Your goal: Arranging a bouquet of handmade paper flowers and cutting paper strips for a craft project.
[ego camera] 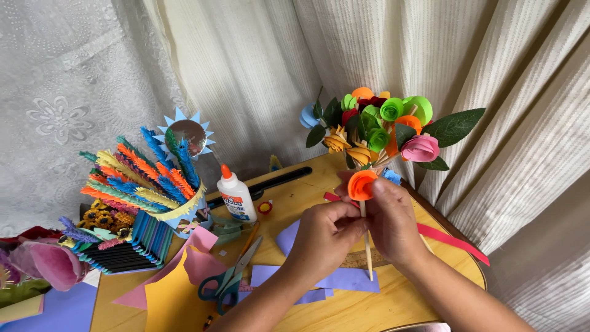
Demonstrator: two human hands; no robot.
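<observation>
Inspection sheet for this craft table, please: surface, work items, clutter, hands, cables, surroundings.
Surface: wooden table, largely covered with paper.
Work items: orange paper rose on a wooden stick; bouquet of paper flowers behind it.
Clutter: green scissors, glue bottle, purple paper pieces, yellow and pink sheets, red paper strip, feathered paper craft.
Hands: left hand pinches the stick; right hand grips the rose.
Cables: nothing seen.
Surroundings: pale curtains behind.
</observation>
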